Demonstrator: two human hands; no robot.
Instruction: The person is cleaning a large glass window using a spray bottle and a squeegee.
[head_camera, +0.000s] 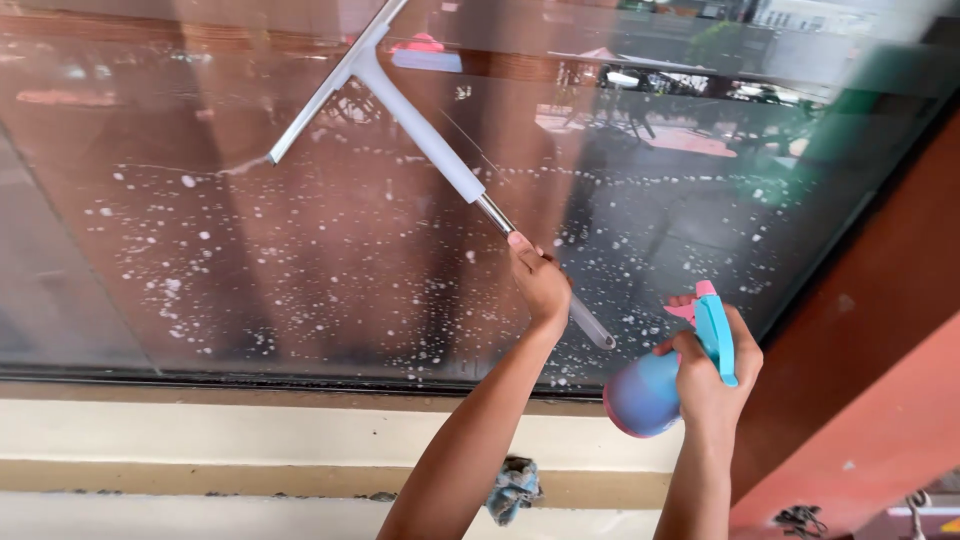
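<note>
left hand (540, 283) gripping squeegee (400, 100), blade top cropped

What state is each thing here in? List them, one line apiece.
Large glass window pane: speckled with white foam droplets, not wiped dry.
White long-handled squeegee: blade pressed against the glass, handle tilted.
Left hand: closed around the squeegee's metal handle.
Blue-and-pink plastic spray bottle: held off the glass, tilted.
Right hand: closed around the bottle's neck.
Crumpled blue-grey cloth: lying below the sill.
</note>
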